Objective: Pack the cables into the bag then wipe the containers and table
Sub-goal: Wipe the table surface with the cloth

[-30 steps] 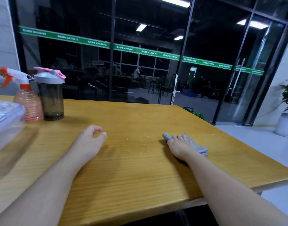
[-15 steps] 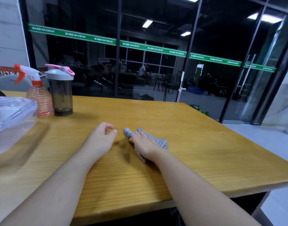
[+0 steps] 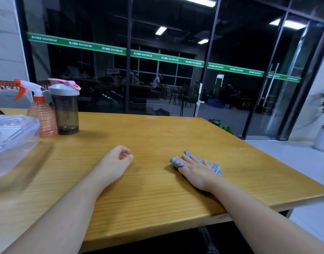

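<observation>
Now, from the head view, the wooden table (image 3: 157, 189) fills the lower half of the frame, with both bare forearms reaching onto it from the near edge. The right hand (image 3: 196, 171) lies palm down at about 3 o'clock from the table's middle, its fingers straight and spread, pressing flat on a grey cloth (image 3: 213, 166). The cloth shows past the fingertips and at the hand's outer side, and one end is bunched into a small roll by the thumb at the hand's 10 o'clock. Whether the thumb curls round that roll cannot be told.

The left hand (image 3: 114, 165) rests on its side on the bare wood at roughly 9 o'clock from the cloth, well apart from it. Its fingers are loosely curled, the thumb near the forefinger, and it holds nothing.

Toward 10 o'clock, at the table's far left, stand a ribbed pink spray bottle (image 3: 41, 117) with an orange-and-white trigger and, just beside it, a smoky shaker cup (image 3: 66, 111) with a grey lid and pink cap. A clear plastic container (image 3: 10, 136) with its lid on sits at the left edge, nearer than the bottle.
</observation>
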Demonstrator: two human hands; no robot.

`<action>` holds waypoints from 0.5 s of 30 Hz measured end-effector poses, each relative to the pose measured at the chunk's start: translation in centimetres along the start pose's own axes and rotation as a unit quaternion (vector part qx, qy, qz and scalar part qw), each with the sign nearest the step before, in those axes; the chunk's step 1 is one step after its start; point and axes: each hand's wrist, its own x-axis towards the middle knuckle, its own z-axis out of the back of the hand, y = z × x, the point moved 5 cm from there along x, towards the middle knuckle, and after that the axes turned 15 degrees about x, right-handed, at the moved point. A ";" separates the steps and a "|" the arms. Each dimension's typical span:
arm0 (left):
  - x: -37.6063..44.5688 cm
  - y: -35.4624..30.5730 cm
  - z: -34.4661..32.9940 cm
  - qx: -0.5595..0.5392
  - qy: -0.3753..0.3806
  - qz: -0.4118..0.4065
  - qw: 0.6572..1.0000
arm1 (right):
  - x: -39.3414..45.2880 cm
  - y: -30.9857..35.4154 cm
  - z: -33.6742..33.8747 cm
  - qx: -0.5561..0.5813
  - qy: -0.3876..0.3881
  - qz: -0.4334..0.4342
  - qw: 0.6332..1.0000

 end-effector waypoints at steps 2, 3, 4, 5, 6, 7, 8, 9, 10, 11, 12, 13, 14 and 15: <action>0.0 0.1 0.1 -0.001 -0.002 0.003 1.000 | 0.1 -1.2 0.7 -0.002 -0.003 -0.020 1.000; -0.1 0.1 0.1 0.002 0.000 0.003 1.000 | 0.2 -1.6 0.9 0.000 -0.005 -0.028 1.000; -0.1 0.1 0.1 0.007 0.002 0.003 1.000 | 0.4 -1.9 1.1 0.004 -0.007 -0.035 0.999; -0.2 0.1 0.1 0.011 0.004 0.004 1.000 | 0.8 -2.1 1.3 0.010 -0.011 -0.043 0.999; -0.3 0.1 0.1 0.014 0.003 0.005 1.000 | 1.3 -2.3 1.4 0.018 -0.015 -0.051 0.998; -0.3 0.1 0.1 0.016 0.002 0.008 1.000 | 1.8 -2.3 1.6 0.025 -0.020 -0.059 0.998; -0.3 0.1 0.1 0.017 0.000 0.012 1.000 | 2.4 -2.4 1.7 0.030 -0.023 -0.066 0.997; -0.3 0.3 0.1 0.019 0.000 0.017 1.000 | 3.0 -2.2 1.7 0.033 -0.026 -0.071 0.997; -0.2 0.4 0.1 0.022 -0.001 0.021 1.000 | 3.6 -2.1 1.7 0.034 -0.028 -0.075 0.996; -0.1 0.6 0.2 0.027 -0.003 0.025 0.999 | 4.3 -1.8 1.7 0.036 -0.031 -0.078 0.996; 0.0 0.7 0.2 0.030 -0.007 0.028 0.999 | 4.8 -1.6 1.6 0.036 -0.032 -0.080 0.996; 0.2 0.9 0.2 0.030 -0.012 0.031 0.999 | 5.3 -1.3 1.6 0.036 -0.034 -0.081 0.995; 0.3 0.9 0.2 0.031 -0.018 0.034 0.999 | 5.8 -1.0 1.5 0.035 -0.034 -0.082 0.995; 0.4 1.0 0.2 0.037 -0.021 0.038 0.998 | 6.2 -0.8 1.4 0.036 -0.034 -0.084 0.995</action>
